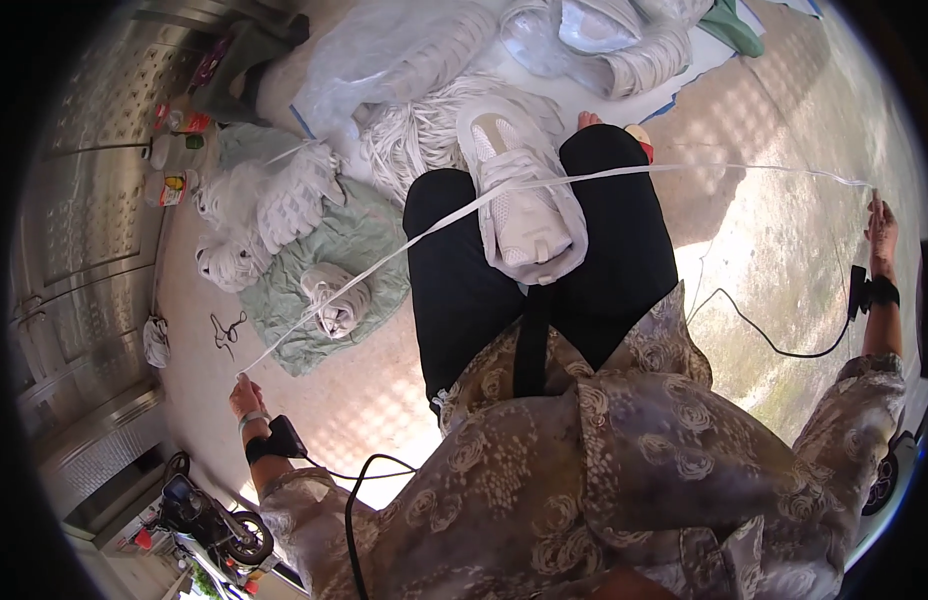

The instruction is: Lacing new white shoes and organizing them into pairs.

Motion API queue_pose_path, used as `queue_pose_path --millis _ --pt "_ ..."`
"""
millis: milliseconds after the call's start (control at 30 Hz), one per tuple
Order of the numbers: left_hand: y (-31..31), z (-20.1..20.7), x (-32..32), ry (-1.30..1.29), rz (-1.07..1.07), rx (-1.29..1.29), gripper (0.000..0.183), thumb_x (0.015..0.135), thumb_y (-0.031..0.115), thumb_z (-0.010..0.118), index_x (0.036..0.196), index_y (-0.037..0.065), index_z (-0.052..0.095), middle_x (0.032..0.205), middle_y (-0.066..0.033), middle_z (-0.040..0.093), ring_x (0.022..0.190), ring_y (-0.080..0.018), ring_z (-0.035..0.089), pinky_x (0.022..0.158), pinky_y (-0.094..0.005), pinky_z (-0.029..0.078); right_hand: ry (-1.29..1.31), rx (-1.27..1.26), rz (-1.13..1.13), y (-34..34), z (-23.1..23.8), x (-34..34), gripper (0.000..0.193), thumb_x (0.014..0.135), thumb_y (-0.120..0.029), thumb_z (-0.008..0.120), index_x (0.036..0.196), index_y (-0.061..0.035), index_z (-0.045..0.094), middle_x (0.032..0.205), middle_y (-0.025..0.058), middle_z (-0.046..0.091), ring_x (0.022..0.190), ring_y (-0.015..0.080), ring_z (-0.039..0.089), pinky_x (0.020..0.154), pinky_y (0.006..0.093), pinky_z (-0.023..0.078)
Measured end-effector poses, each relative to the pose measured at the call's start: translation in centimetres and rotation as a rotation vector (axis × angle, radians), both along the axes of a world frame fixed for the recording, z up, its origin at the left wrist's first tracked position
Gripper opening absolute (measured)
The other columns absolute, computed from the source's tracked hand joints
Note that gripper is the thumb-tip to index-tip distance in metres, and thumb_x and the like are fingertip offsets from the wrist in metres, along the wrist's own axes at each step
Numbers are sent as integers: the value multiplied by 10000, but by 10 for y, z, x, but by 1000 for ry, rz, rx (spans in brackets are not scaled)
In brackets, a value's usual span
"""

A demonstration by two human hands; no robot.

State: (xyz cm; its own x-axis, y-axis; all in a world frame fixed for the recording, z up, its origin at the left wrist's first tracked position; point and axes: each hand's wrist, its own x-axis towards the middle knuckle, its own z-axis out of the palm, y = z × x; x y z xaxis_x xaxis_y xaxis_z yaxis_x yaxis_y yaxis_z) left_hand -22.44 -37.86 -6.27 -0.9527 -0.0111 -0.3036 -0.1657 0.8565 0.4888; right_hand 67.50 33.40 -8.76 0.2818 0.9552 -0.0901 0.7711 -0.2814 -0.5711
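Observation:
A pale off-white sneaker (529, 225) lies across my lap, between my black-trousered thighs, with its opening towards me or away; I cannot tell which. From its lace area a long white shoelace (624, 172) runs out to both sides, pulled nearly straight. My left hand (247, 397), low on the left, is closed on one end of it. Far out to the right, my right hand (881, 235) pinches the other end. Beyond my left knee is a heap of loose white laces (414, 135).
Another pale sneaker (336, 303) and a row of similar shoes (294, 200) sit on a green cloth (274, 315) to the left. Plastic-wrapped shoes (649, 60) lie ahead. Bottles (169, 187) stand by a metal door (94, 220). A black cable (774, 343) hangs from my right wrist.

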Motion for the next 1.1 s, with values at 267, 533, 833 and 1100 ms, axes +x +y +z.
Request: queue_pose_path --millis 267,533,833,1100 --pt "276 -3 210 -1284 -630 457 382 912 365 442 736 38 533 485 -13 404 331 -64 286 327 -202 225 1119 -1103 476 -205 10 -326 107 864 -133 491 896 -43 540 613 1 506 460 81 471 405 226 410" --pt "387 -6 243 -1142 -894 328 188 813 196 475 713 46 528 550 -57 495 383 -107 439 336 -216 304 946 -796 785 -194 -6 -441 128 850 -191 578 853 -65 600 691 10 574 558 78 550 508 203 467" --pt "397 -9 253 -645 -623 646 294 891 266 428 790 33 576 674 -42 572 587 -125 556 555 -226 442 1097 -530 581 -189 -10 -457 118 808 -155 626 801 -37 616 655 -24 538 578 45 496 474 171 408" --pt "385 -6 272 -425 -624 759 281 886 283 498 819 30 601 568 37 422 497 -50 375 464 -205 307 1208 -434 543 -200 -16 -456 97 800 -93 620 768 -13 577 649 0 543 547 52 503 483 179 427"
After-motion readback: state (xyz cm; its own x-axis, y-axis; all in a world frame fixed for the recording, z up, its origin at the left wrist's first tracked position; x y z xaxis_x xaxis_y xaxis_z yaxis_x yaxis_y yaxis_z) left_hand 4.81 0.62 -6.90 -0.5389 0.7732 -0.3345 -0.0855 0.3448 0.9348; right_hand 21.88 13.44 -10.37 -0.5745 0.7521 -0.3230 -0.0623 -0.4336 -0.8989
